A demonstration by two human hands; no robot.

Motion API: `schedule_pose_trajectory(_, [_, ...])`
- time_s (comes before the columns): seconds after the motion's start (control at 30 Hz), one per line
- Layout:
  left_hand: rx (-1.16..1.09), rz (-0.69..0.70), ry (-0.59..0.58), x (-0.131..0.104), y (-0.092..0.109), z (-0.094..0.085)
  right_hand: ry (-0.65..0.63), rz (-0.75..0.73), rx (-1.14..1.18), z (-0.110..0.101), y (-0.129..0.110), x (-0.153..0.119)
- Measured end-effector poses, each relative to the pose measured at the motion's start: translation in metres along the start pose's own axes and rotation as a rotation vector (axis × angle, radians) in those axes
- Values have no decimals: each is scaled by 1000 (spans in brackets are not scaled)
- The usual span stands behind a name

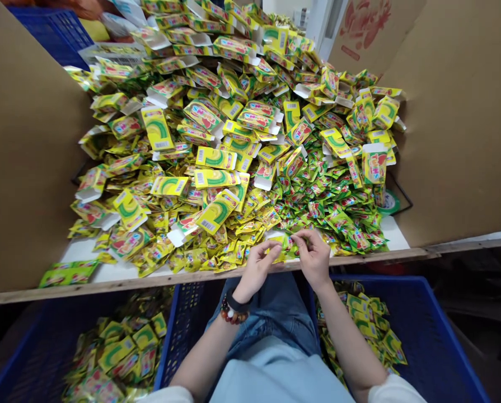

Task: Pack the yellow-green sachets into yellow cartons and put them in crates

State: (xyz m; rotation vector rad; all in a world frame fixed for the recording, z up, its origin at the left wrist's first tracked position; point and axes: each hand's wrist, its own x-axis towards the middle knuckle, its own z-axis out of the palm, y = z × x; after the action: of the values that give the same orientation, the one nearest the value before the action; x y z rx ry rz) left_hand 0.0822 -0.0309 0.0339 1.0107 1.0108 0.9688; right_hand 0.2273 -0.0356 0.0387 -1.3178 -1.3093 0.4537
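Tabletop [397, 234] — mostly hidden | cartons [218, 211], packets [340, 221] heaped | left hand [257, 267], right hand [315, 262] — grips unclear

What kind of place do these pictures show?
Probably a small packing workshop: a heap of small open cartons, loose green sachets beside them, and blue crates of yellow packs below the table edge.

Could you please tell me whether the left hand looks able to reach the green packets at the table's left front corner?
Probably yes: between the left hand and the green packets, along the front edge, lie only low yellow sachets and white tabletop.
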Motion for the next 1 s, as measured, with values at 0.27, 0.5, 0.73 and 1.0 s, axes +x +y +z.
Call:
schedule_pose_trajectory(0.27, [207, 151, 0, 3, 12, -4, -43, 284, 215, 14, 0, -4])
schedule_pose_trajectory(0.5, [171, 181, 2, 4, 10, -5, -111, 557, 504, 7, 2, -2])
schedule_pose_trajectory(0.73, [141, 212, 49, -1, 9, -3, -265, 598, 490, -4, 5, 2])
schedule_pose_trajectory(1.0, [495, 471, 105, -4, 3, -8, -230, 587, 498, 2, 6, -8])
